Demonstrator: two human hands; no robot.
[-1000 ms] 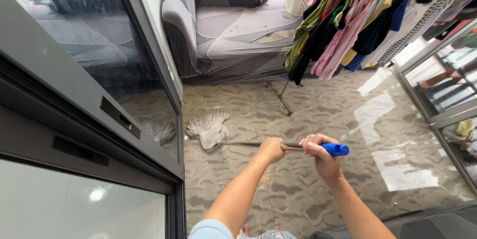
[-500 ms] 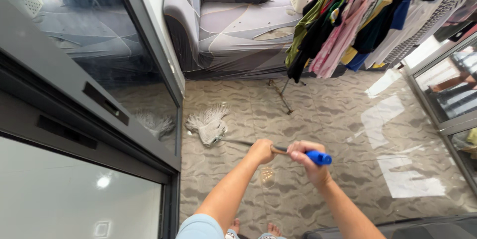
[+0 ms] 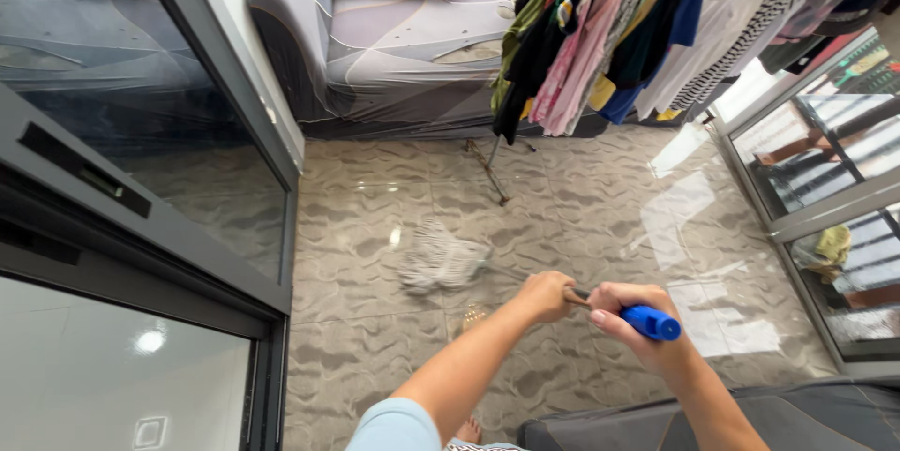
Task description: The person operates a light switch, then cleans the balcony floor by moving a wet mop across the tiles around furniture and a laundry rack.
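The mop (image 3: 441,263) has a whitish-grey string head and a bright blue handle end (image 3: 653,323). The floor (image 3: 581,217) is glossy beige-grey tile with wavy veining. The sofa (image 3: 394,48) wears a grey cover with pale curved lines. Hanging clothes (image 3: 609,29) show olive, pink, yellow, blue, black and stripes.

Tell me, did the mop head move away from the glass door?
Yes. The mop head slid away from the glass door's frame, out onto open floor.
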